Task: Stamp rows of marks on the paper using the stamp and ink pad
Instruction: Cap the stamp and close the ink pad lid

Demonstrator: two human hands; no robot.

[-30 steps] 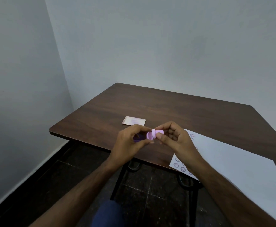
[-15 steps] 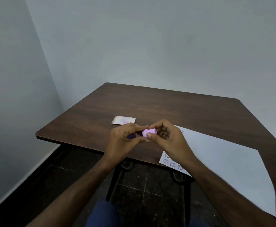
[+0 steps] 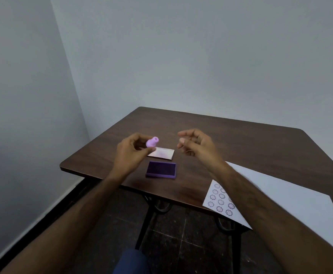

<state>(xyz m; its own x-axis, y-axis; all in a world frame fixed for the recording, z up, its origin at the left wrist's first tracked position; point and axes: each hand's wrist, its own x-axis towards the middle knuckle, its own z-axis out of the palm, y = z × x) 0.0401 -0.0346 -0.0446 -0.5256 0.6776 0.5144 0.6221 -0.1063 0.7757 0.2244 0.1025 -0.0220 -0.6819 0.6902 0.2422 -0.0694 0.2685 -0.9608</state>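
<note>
hands parted since half second ago: left hand [image 3: 131, 153] pinches stamp [image 3: 152, 142], right hand [image 3: 196, 144] loose, empty (ink pad [image 3: 161, 169] uncovered); i judge inking next.

Left hand [image 3: 131, 153] raised, forearm reaching in from near left, thumb and fingers [image 3: 141, 137] pinching stamp [image 3: 151, 142]. Right hand [image 3: 196, 144] raised beside it, apart, holding nothing, fingers loosely curled, thumb extended toward left hand.
</note>
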